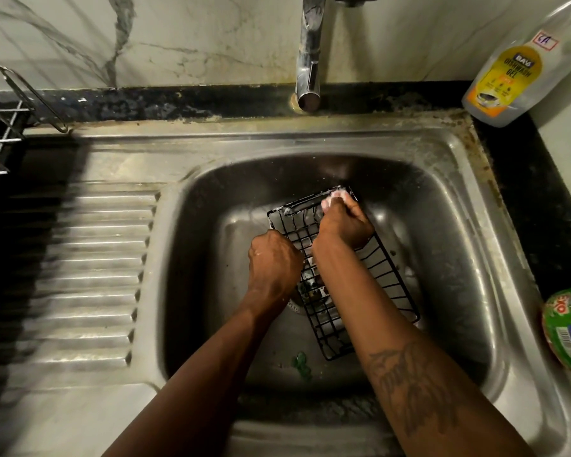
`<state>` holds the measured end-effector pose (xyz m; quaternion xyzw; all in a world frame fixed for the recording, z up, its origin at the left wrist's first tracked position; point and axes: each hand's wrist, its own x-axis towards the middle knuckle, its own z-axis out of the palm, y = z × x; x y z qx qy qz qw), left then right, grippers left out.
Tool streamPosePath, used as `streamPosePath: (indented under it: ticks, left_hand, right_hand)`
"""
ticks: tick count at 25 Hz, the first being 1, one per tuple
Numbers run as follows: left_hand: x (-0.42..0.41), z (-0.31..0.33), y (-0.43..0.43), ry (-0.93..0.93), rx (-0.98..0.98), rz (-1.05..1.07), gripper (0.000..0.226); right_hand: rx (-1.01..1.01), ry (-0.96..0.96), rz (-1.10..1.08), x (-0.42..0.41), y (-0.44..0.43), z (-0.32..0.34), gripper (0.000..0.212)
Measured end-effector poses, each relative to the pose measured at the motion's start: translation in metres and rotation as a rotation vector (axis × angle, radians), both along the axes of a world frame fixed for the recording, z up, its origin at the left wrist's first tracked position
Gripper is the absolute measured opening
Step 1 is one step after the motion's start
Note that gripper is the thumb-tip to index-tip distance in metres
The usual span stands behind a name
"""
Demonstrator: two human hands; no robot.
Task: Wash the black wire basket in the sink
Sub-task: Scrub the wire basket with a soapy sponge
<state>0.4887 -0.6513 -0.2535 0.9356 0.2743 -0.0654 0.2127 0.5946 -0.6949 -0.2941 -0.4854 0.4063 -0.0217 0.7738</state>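
Marble-patterned wall tiles back a worn steel sink [468, 199] with a ribbed draining board on its left, and the tap [309, 61] above the basin gives no stream that I can make out. Down in the basin lies the black wire basket [386, 291], tilted, its far end raised and its near end toward the drain. The left hand [274, 262] is closed around the basket's left rim, steadying it. The right hand [343, 222] is clenched at the far corner around something pale and foamy, probably a sponge or scrubber, though suds and fingers hide most of it. White lather shows along that far rim only; the nearer wires look dark and bare.

By that, the soaping is under way but young: much of the grid is not yet lathered, and the whole rinse remains. A dishwash gel bottle [508, 74] stands on the counter at the right.
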Motion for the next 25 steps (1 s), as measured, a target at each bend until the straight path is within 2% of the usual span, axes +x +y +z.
streamPosePath:
  ticks: [1, 3, 4, 6, 7, 10, 11, 13, 15, 17, 20, 23, 25]
  left_hand:
    - [0.001, 0.004, 0.000, 0.034, -0.082, 0.057, 0.043]
    - [-0.002, -0.007, 0.004, -0.031, -0.147, 0.066, 0.039]
    - [-0.001, -0.013, 0.008, -0.056, -0.133, 0.040, 0.037]
    - [-0.001, -0.015, 0.015, -0.225, -0.189, 0.160, 0.034]
    - [0.000, -0.012, 0.018, -0.256, -0.102, 0.183, 0.033]
    - [0.011, -0.006, 0.027, -0.288, 0.024, 0.122, 0.046]
    - [0.014, -0.005, 0.030, -0.325, 0.007, 0.056, 0.044]
    - [0.014, -0.002, 0.033, -0.353, -0.035, 0.012, 0.019]
    - [0.013, -0.005, 0.037, -0.304, -0.023, 0.082, 0.018]
    - [0.013, -0.013, 0.036, -0.226, -0.011, 0.142, 0.022]
    - [0.011, -0.016, 0.033, -0.172, -0.081, 0.187, 0.041]
    - [0.009, -0.009, 0.036, -0.086, -0.271, 0.201, 0.025]
    - [0.006, 0.004, 0.035, -0.017, -0.248, 0.167, 0.025]
  right_hand:
    - [-0.058, 0.067, 0.067, -0.002, -0.004, -0.009, 0.013]
    - [-0.141, 0.123, 0.155, -0.005, -0.007, -0.027, 0.011]
    - [-0.138, 0.107, 0.174, -0.004, -0.008, -0.030, 0.011]
    - [-0.122, 0.062, 0.220, 0.000, -0.010, -0.029, 0.011]
    - [-0.141, 0.053, 0.282, 0.001, -0.011, -0.028, 0.010]
    - [-0.386, 0.051, 0.658, 0.000, -0.012, -0.031, 0.008]
    - [-0.453, 0.035, 0.800, 0.000, -0.011, -0.033, 0.009]
    - [-0.497, -0.025, 1.032, 0.000, -0.008, -0.036, 0.013]
    - [-0.493, -0.096, 1.116, -0.002, -0.006, -0.037, 0.010]
    - [-0.605, -0.196, 1.149, -0.007, -0.005, -0.032, 0.005]
    - [-0.730, -0.364, 1.100, -0.018, -0.007, -0.020, 0.012]
    - [-0.738, -0.590, 0.799, -0.021, -0.010, -0.003, 0.004]
    - [-0.860, -0.822, 0.631, -0.017, -0.011, 0.001, 0.009]
